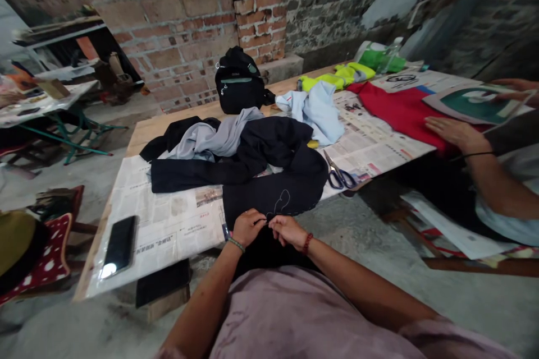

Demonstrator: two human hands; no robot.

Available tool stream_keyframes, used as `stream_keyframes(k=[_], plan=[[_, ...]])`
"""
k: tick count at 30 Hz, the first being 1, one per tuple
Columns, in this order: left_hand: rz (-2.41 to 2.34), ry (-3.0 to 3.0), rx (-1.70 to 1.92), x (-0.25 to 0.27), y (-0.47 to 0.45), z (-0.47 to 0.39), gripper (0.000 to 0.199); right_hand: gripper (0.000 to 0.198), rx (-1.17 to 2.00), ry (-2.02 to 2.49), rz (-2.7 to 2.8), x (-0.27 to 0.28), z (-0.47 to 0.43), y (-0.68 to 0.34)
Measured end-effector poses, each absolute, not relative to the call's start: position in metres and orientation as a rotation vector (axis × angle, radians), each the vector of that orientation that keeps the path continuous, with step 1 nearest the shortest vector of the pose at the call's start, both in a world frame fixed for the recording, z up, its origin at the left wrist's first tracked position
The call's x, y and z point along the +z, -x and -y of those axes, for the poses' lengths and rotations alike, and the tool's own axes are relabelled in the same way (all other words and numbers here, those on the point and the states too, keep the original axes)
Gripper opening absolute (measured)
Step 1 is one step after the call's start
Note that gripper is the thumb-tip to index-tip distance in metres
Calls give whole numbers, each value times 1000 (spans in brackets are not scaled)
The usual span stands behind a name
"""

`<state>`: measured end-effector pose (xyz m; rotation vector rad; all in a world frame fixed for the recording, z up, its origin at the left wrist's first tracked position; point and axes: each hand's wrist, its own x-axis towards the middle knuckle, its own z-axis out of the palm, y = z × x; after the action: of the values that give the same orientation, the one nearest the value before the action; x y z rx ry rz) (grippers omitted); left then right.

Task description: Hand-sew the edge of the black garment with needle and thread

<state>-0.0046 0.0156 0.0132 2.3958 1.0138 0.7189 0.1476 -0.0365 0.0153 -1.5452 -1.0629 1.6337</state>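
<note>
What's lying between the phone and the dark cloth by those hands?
Just printed newspaper, as the head camera's view shows; nothing else appears to rest on it between the phone and the dark cloth.

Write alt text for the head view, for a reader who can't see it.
A person's left hand and right hand meet at the near edge of a dark cloth, with a pale thread looped on it. Scissors and a phone lie on the newspaper-covered table. At right, another person's hand rests on red cloth beside an iron.
</note>
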Motion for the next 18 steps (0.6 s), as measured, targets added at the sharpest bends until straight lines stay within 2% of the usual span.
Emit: stream_keyframes(k=[10, 18], plan=[[-985, -2416, 677, 12, 5, -17, 13, 4, 1872, 1446, 1041, 14, 39, -148], [-945, -2503, 623, 10, 6, -19, 13, 11, 1698, 1446, 916, 4, 38, -139]])
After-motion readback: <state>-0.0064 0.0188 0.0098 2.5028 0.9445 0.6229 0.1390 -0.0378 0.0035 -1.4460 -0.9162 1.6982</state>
